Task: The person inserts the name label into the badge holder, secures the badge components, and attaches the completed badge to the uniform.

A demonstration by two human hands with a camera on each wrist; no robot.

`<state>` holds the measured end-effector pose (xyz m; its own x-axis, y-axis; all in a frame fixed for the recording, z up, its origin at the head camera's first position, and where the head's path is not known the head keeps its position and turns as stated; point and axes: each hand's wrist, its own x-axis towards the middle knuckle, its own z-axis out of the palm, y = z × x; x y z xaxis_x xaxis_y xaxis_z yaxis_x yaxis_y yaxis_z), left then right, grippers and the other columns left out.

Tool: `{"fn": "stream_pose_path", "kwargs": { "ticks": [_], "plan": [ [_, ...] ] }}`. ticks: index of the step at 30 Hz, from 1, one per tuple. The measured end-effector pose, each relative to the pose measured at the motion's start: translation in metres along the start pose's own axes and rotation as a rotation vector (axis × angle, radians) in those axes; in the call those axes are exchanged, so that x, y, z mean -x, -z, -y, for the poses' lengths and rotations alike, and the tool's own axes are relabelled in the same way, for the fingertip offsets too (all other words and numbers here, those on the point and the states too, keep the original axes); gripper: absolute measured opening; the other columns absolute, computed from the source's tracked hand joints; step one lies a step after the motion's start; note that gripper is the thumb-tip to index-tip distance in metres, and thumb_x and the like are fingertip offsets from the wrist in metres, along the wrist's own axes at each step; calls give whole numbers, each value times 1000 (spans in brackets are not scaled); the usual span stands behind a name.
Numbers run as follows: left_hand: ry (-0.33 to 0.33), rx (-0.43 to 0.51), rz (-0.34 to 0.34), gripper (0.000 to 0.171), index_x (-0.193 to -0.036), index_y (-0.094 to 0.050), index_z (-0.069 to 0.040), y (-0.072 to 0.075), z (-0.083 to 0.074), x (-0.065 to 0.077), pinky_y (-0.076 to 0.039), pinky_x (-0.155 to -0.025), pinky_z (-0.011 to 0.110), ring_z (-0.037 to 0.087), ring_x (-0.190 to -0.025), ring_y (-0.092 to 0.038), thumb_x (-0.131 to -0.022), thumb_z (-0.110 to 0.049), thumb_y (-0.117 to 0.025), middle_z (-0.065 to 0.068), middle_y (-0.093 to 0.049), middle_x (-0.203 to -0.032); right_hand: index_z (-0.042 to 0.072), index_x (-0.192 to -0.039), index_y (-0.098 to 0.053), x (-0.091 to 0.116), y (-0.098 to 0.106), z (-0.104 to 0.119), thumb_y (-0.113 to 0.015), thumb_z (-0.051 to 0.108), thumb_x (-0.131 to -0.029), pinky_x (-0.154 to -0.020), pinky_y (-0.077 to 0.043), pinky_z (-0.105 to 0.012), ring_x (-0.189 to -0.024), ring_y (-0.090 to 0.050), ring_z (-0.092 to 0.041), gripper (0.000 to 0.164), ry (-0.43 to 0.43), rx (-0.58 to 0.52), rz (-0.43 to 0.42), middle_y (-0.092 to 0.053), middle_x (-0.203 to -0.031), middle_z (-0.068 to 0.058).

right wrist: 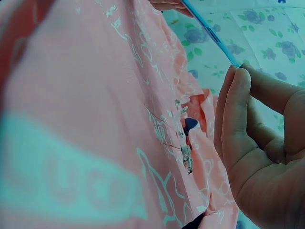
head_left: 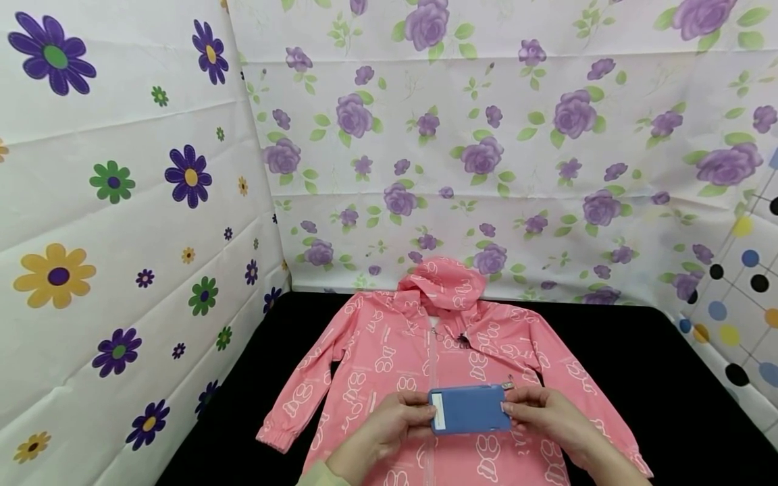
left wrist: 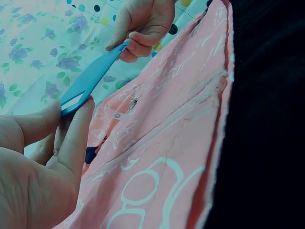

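Both hands hold a flat blue card holder [head_left: 469,410] level above a pink jacket [head_left: 389,344]. At its left end, beside a white strip, the left hand [head_left: 395,422] pinches it between thumb and fingers. The right hand [head_left: 550,415] pinches the opposite end. In the left wrist view the card holder [left wrist: 93,76] appears tilted, nearly edge-on; the right wrist view shows its thin edge [right wrist: 212,33]. A small metal clip [head_left: 508,384] shows by its upper right corner; I cannot tell whether they are joined. The jacket has a hood, white line prints and a front zipper.
The jacket lies spread on a black table surface [head_left: 243,398], sleeves out to both sides. Behind stands a white cloth wall [head_left: 444,162] with purple roses. A flower-patterned wall [head_left: 134,229] is on the left, a dotted one [head_left: 738,297] on the right.
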<state>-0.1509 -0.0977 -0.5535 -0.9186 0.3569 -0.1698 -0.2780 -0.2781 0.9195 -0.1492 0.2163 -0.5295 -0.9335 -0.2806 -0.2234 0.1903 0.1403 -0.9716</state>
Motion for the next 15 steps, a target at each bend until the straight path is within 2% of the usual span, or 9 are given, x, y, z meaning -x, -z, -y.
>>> {"fn": "stream_pose_path", "kwargs": {
  "ticks": [8, 15],
  "plan": [
    [2, -25, -1, 25, -119, -71, 12, -1, 0, -1, -66, -74, 31, 18, -82, -75, -96, 3, -70, 10, -76, -92, -4, -114, -68, -1, 2, -1, -78, 22, -100, -72, -62, -28, -81, -67, -15, 31, 14, 18, 36, -70, -93, -7],
    [4, -25, 14, 26, -121, -69, 13, -2, 0, -2, -66, -77, 32, 17, -82, -74, -97, 4, -69, 8, -75, -91, -3, -111, -71, -2, 1, -4, -76, 19, -101, -69, -62, -26, -76, -66, -12, 25, 29, 31, 43, -70, -89, -5]
  ]
}}
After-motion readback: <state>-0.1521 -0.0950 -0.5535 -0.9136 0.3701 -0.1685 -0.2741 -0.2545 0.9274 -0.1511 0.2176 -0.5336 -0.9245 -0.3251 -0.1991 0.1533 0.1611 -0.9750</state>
